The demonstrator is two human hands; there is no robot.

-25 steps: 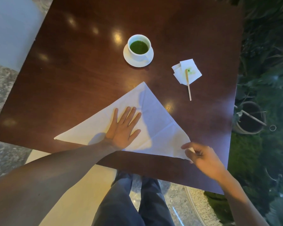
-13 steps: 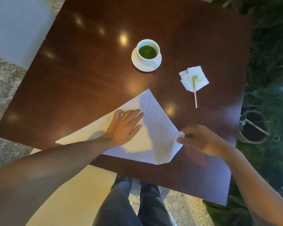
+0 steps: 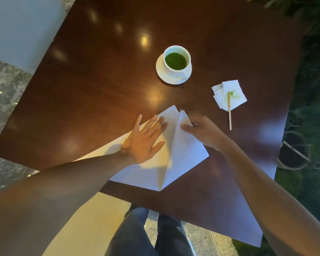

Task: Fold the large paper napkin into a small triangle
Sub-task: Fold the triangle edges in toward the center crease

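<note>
With the napkin (image 3: 177, 154) as the landmark, its far left wing runs out along the near edge of the dark table (image 3: 100, 89) and partly disappears under the left forearm. On that left half the left hand (image 3: 144, 139) lies flat, fingers straight and spread, pointing up toward the apex, pinning the sheet. Just right of its fingertips a raised crease runs from the apex down to the near point; that line looks like the axis the fold turns on. Right of the crease, the right flap is doubled over toward the middle, and the right hand (image 3: 201, 132) holds its corner up near the apex, fingers curled round the edge. That hand is the nearer one to the loose flap, so pressing it flat likely falls to it. Beyond the napkin's apex stands a cup (image 3: 176, 60) of green drink.
</note>
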